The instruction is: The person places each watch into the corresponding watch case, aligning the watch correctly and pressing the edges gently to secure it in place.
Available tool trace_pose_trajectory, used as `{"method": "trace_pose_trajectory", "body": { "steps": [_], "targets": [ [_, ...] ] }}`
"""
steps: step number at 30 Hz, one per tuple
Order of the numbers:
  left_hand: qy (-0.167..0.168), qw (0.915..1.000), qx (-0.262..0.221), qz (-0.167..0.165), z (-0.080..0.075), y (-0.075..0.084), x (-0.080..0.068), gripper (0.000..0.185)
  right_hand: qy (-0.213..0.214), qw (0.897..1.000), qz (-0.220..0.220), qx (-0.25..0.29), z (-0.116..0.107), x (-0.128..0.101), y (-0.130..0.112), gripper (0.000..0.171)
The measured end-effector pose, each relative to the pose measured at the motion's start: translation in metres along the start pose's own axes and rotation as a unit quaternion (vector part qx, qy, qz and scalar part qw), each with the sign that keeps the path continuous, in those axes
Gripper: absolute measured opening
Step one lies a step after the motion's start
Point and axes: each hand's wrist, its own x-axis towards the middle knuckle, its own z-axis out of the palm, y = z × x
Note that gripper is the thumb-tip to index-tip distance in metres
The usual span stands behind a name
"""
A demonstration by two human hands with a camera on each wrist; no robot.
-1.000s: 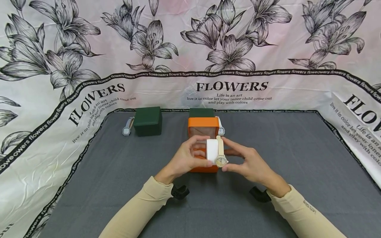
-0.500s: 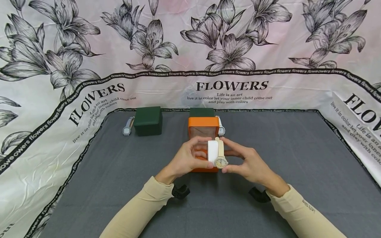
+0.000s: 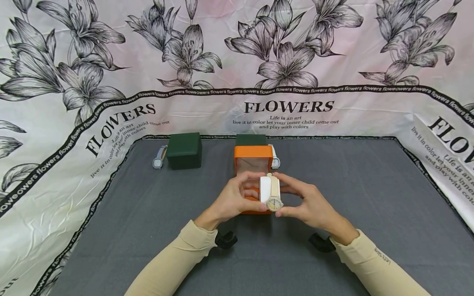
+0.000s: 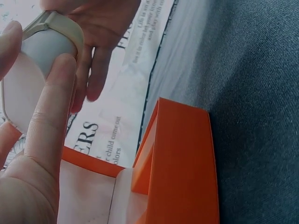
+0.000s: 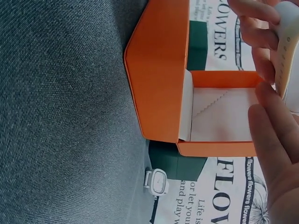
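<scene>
My left hand (image 3: pixel 231 199) grips a white watch pillow (image 3: pixel 264 190) between thumb and fingers. A wristwatch with a cream strap and round dial (image 3: pixel 274 204) is held by my right hand (image 3: pixel 311 204), thumb near the dial and fingers behind the strap. In the left wrist view, the strap (image 4: pixel 70 30) loops round one end of the pillow (image 4: pixel 23 88). Both are held above an orange watch box (image 3: pixel 253 151), whose lid stands up. The box's pale lining (image 5: pixel 222 114) shows in the right wrist view; the hands partly hide its base in the head view.
A closed green box (image 3: pixel 184 151) stands at the back left with a watch (image 3: pixel 158 161) beside it. Behind the orange box is another green box (image 3: pixel 251 139), and a white watch (image 3: pixel 275 161) lies by it. Grey cloth (image 3: pixel 352 185) covers the table; flower-printed fabric (image 3: pixel 289 111) rises behind.
The watch has moved slightly left, further over the pillow, while my left hand and the pillow have shifted a little right. Both things sit slightly lower in the head view.
</scene>
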Motion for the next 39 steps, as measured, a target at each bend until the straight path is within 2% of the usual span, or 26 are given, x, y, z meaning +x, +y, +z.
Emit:
{"method": "trace_pose_trajectory", "body": {
  "steps": [5, 8, 12, 16, 20, 26, 29, 33, 35, 39],
  "targets": [
    [0.0, 0.9999, -0.01, 0.006, 0.001, 0.0, 0.0, 0.071, -0.008, 0.999, 0.011, 0.046, 0.002, 0.0, 0.002, 0.09],
    [-0.004, 0.9997, -0.024, 0.004, 0.002, 0.0, 0.0, 0.07, -0.01, 0.998, 0.009, 0.054, 0.002, -0.001, 0.002, 0.09],
    [-0.02, 0.9995, -0.022, -0.005, 0.002, 0.001, 0.0, 0.071, 0.0, 1.0, -0.001, 0.025, 0.0, -0.001, 0.001, 0.091],
    [-0.034, 0.9992, 0.015, -0.017, -0.003, 0.003, 0.0, 0.074, 0.012, 1.0, -0.004, -0.007, 0.001, 0.001, -0.004, 0.09],
    [-0.041, 0.9978, 0.042, -0.03, -0.006, 0.009, -0.001, 0.077, 0.01, 1.0, -0.004, -0.004, 0.001, 0.004, -0.017, 0.086],
    [-0.039, 0.9978, 0.029, -0.044, -0.004, 0.025, -0.004, 0.075, 0.004, 1.0, -0.013, -0.015, -0.002, 0.006, -0.032, 0.085],
    [-0.034, 0.9979, 0.019, -0.052, -0.006, 0.02, -0.003, 0.073, 0.005, 0.999, -0.019, -0.03, -0.003, 0.005, -0.033, 0.085],
    [-0.035, 0.998, 0.002, -0.053, -0.009, 0.01, -0.002, 0.071, 0.012, 0.997, -0.049, -0.05, -0.002, 0.005, -0.028, 0.086],
    [-0.039, 0.998, -0.005, -0.05, -0.009, 0.008, -0.001, 0.07, 0.019, 0.996, -0.068, -0.061, 0.0, 0.004, -0.019, 0.087],
    [-0.037, 0.9976, -0.016, -0.057, -0.007, 0.009, -0.001, 0.071, 0.041, 0.992, -0.093, -0.079, 0.005, 0.004, -0.016, 0.089]
  ]
}}
